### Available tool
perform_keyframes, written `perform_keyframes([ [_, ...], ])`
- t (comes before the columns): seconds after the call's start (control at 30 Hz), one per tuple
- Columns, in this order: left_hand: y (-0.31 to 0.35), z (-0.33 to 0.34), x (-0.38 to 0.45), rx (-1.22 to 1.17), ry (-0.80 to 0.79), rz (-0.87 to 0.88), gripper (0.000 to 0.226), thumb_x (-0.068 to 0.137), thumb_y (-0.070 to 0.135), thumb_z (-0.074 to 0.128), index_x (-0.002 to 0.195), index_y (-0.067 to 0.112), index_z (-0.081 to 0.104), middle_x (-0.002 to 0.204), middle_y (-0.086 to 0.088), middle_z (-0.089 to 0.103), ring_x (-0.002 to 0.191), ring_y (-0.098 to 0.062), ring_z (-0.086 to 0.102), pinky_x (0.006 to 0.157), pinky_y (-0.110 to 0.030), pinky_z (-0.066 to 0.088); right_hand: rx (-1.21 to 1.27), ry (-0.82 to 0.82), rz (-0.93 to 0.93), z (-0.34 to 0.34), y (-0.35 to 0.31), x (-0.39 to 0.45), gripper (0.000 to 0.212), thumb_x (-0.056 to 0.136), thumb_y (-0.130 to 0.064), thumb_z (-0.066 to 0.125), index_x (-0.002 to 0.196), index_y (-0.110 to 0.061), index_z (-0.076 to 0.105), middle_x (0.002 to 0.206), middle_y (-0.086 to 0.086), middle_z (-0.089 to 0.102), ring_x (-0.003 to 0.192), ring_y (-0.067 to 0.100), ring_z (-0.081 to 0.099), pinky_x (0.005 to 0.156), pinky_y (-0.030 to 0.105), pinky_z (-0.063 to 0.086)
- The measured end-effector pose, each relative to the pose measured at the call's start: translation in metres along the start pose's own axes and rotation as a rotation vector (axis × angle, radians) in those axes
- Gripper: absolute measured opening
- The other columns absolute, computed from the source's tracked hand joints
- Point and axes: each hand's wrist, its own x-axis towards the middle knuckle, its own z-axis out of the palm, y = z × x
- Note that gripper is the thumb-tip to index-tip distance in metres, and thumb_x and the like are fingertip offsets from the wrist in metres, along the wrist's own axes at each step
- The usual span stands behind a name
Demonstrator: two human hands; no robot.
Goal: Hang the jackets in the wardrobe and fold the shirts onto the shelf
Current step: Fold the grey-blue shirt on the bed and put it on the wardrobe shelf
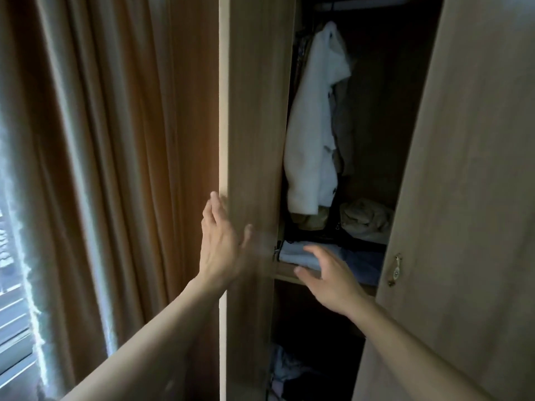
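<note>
Beside tall brown curtains (121, 140), my left hand (221, 241) lies flat and open against the wardrobe door (254, 111), holding nothing. My right hand (327, 277), fingers spread and empty, hovers before folded blue shirts (298, 253) on the shelf (286, 272); above it hangs a white jacket (312, 125).

White jacket (314, 123) hung — shirts (301, 254) shelved

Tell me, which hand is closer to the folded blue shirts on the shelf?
Right. The right hand reaches just in front of the folded blue shirts, overlapping them in view. The left hand is off to their left, by the wardrobe door.
</note>
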Motion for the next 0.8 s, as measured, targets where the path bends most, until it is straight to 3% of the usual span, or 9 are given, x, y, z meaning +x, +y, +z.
perform_keyframes([
  [0.13, -0.001, 0.012, -0.001, -0.103, 0.096, -0.052, 0.080, 0.096, 0.033, 0.056, 0.155, 0.012, 0.006, 0.142, -0.014, 0.037, 0.126, -0.029, 0.044, 0.103, -0.045, 0.044, -0.047, 0.008, 0.053, -0.019, 0.008, -0.009, 0.054, 0.094, -0.043, 0.059, 0.141, -0.020, 0.045, 0.141, -0.003, 0.050, 0.129, 0.016, 0.046, 0.106, 0.035, 0.040],
  [0.37, 0.022, 0.039, -0.017, -0.278, 0.121, 0.039, 0.053, 0.097, 0.022, 0.048, 0.147, 0.015, 0.030, 0.131, -0.004, 0.044, 0.117, -0.025, 0.048, 0.098, -0.044, 0.043, -0.034, 0.044, 0.103, -0.029, 0.022, -0.015, 0.055, 0.094, -0.051, 0.053, 0.143, -0.028, 0.043, 0.143, -0.007, 0.047, 0.132, 0.013, 0.044, 0.108, 0.038, 0.039],
  [0.53, 0.044, 0.067, -0.022, -0.411, 0.051, 0.129, 0.040, 0.100, 0.034, 0.038, 0.140, 0.027, 0.040, 0.129, 0.010, 0.047, 0.117, -0.014, 0.053, 0.096, -0.035, 0.044, -0.020, 0.092, 0.148, -0.031, 0.041, -0.018, 0.068, 0.091, -0.066, 0.038, 0.146, -0.026, 0.039, 0.146, -0.005, 0.047, 0.133, 0.012, 0.044, 0.108, 0.032, 0.038],
  [0.63, 0.060, 0.089, -0.022, -0.497, 0.031, 0.223, 0.030, 0.102, 0.036, 0.033, 0.128, 0.036, 0.048, 0.119, 0.016, 0.056, 0.111, -0.003, 0.054, 0.090, -0.015, 0.041, 0.005, 0.113, 0.176, -0.034, 0.052, -0.011, 0.068, 0.094, -0.064, 0.036, 0.152, -0.029, 0.027, 0.152, -0.005, 0.040, 0.138, 0.012, 0.038, 0.106, 0.024, 0.031],
  [0.8, 0.083, 0.139, -0.012, -0.493, -0.109, 0.350, 0.040, 0.104, 0.039, 0.032, 0.135, 0.023, 0.052, 0.129, 0.012, 0.051, 0.121, -0.003, 0.050, 0.095, -0.007, 0.037, 0.119, 0.116, 0.112, -0.051, 0.073, 0.002, 0.075, 0.085, -0.079, 0.022, 0.151, -0.046, 0.012, 0.157, -0.019, 0.026, 0.142, 0.003, 0.029, 0.112, 0.028, 0.029],
])
